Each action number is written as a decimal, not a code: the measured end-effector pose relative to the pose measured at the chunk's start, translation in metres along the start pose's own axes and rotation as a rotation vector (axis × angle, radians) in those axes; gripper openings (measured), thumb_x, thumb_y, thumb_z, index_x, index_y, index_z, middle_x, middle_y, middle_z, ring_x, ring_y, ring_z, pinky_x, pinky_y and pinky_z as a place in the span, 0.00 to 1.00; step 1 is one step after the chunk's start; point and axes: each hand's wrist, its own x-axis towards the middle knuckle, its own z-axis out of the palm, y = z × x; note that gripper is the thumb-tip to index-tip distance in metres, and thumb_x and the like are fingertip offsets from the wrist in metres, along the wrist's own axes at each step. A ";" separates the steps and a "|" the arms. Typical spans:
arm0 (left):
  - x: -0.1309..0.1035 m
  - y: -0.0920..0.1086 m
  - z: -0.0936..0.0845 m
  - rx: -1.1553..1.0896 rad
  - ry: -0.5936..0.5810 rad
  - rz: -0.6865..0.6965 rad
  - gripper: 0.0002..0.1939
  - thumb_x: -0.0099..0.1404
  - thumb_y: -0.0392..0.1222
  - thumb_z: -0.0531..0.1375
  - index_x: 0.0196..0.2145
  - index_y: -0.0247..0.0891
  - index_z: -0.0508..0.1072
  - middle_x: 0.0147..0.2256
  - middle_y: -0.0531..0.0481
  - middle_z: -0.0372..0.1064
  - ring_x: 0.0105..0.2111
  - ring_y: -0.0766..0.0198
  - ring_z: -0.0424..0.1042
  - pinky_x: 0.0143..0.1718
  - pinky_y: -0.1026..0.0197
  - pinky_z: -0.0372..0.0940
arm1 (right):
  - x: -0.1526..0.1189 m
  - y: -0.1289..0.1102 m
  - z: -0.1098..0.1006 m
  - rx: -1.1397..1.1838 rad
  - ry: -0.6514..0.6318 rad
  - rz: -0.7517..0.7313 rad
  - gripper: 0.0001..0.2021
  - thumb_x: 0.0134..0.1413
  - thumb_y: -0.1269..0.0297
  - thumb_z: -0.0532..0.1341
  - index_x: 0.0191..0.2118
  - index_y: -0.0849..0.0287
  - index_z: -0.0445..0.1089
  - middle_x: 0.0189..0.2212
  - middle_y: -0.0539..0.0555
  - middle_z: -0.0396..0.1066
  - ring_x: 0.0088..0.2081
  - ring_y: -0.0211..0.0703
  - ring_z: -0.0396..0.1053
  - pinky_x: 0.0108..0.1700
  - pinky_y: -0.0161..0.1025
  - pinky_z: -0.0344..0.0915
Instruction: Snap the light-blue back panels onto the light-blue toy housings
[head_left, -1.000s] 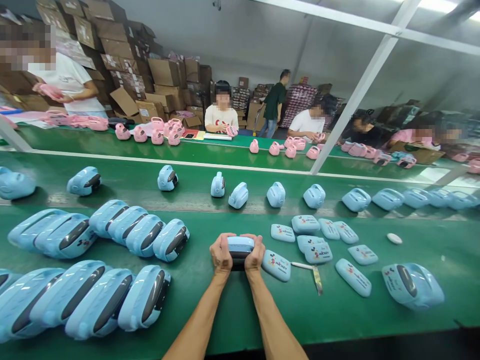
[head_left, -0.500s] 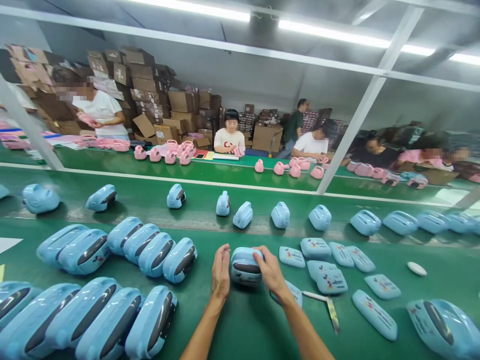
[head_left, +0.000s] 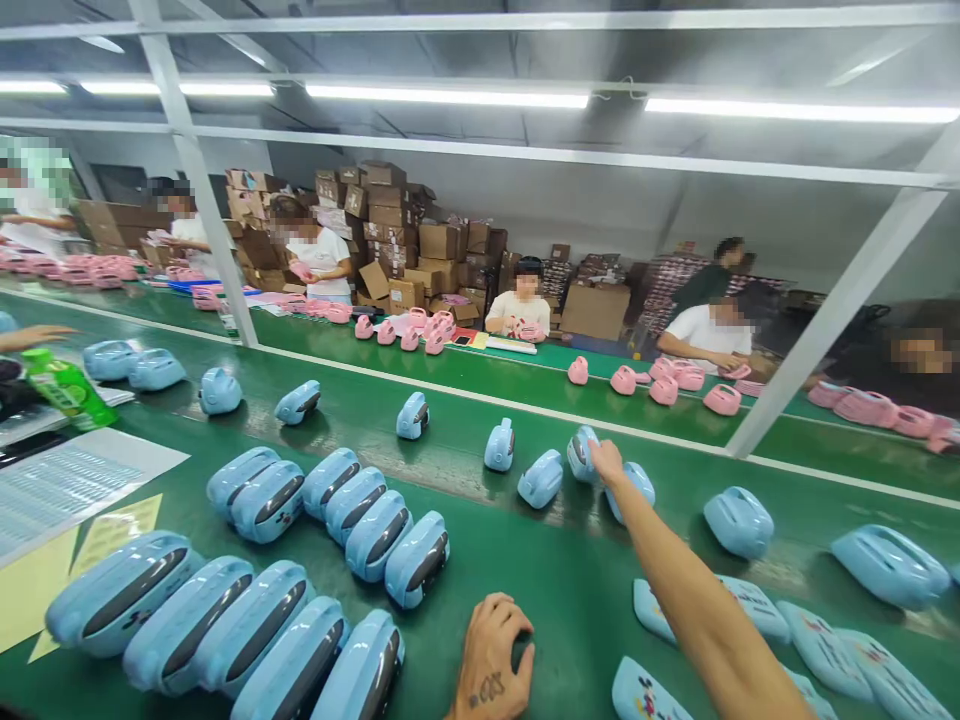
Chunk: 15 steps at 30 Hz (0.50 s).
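Note:
My right hand reaches out to the dark green belt and grips a small light-blue case with a dark front panel. Other blue cases stand close on both sides of it, one to the left and one partly behind my wrist. Low in the view, my left hand rests near the green surface with fingers curled and thumb apart. A dark patch shows between thumb and fingers, and I see no held object there. Rows of blue cases stand left of it.
Flat blue printed pieces lie at the lower right. On the left are paper sheets, a green bottle and another person's hand. White posts rise beyond the belt. People handle pink cases across it.
My right hand has carried the case from in front of me forward and right to the belt. My left hand has moved down and its fingers have curled. The view has turned left.

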 end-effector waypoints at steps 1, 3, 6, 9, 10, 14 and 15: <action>0.000 -0.002 0.002 -0.001 0.018 0.013 0.11 0.53 0.29 0.59 0.33 0.41 0.74 0.36 0.46 0.77 0.45 0.49 0.74 0.47 0.46 0.69 | 0.000 0.004 0.002 -0.027 -0.034 0.015 0.16 0.66 0.59 0.61 0.55 0.59 0.68 0.53 0.58 0.70 0.49 0.48 0.72 0.50 0.50 0.73; -0.002 -0.007 0.007 -0.001 0.058 0.034 0.12 0.52 0.28 0.59 0.32 0.42 0.74 0.34 0.47 0.77 0.43 0.50 0.74 0.45 0.47 0.69 | 0.000 0.011 0.002 -0.077 -0.069 0.015 0.15 0.66 0.59 0.61 0.54 0.59 0.69 0.53 0.58 0.70 0.49 0.48 0.72 0.50 0.50 0.73; -0.004 -0.017 0.022 0.012 0.091 0.043 0.13 0.49 0.28 0.60 0.31 0.42 0.73 0.32 0.48 0.76 0.41 0.51 0.73 0.44 0.49 0.69 | 0.001 0.009 -0.002 -0.123 -0.061 -0.061 0.16 0.66 0.60 0.61 0.55 0.59 0.68 0.55 0.59 0.68 0.51 0.49 0.71 0.52 0.52 0.71; -0.006 -0.030 0.042 0.044 0.116 0.052 0.15 0.43 0.28 0.60 0.30 0.43 0.72 0.31 0.49 0.75 0.41 0.51 0.73 0.42 0.50 0.68 | 0.003 -0.016 0.006 -0.127 -0.082 -0.221 0.16 0.66 0.60 0.60 0.57 0.57 0.67 0.58 0.59 0.66 0.54 0.50 0.69 0.54 0.53 0.70; -0.007 -0.035 0.049 0.053 0.128 0.055 0.16 0.42 0.28 0.60 0.30 0.43 0.72 0.30 0.49 0.75 0.41 0.51 0.72 0.42 0.50 0.67 | 0.003 -0.028 0.014 -0.123 -0.110 -0.273 0.16 0.67 0.60 0.60 0.57 0.57 0.67 0.58 0.59 0.67 0.54 0.50 0.70 0.54 0.53 0.70; -0.011 -0.053 0.065 0.062 0.158 0.089 0.15 0.43 0.30 0.60 0.30 0.44 0.72 0.29 0.49 0.74 0.39 0.52 0.72 0.41 0.51 0.67 | -0.002 -0.079 0.066 -0.113 -0.259 -0.376 0.17 0.65 0.59 0.61 0.55 0.59 0.68 0.53 0.58 0.70 0.49 0.48 0.72 0.51 0.51 0.72; -0.011 -0.057 0.066 0.062 0.155 0.106 0.14 0.43 0.30 0.60 0.30 0.44 0.73 0.28 0.49 0.75 0.39 0.52 0.72 0.40 0.52 0.67 | -0.006 -0.091 0.081 -0.111 -0.292 -0.382 0.17 0.65 0.59 0.62 0.55 0.60 0.68 0.52 0.58 0.70 0.49 0.48 0.72 0.50 0.51 0.72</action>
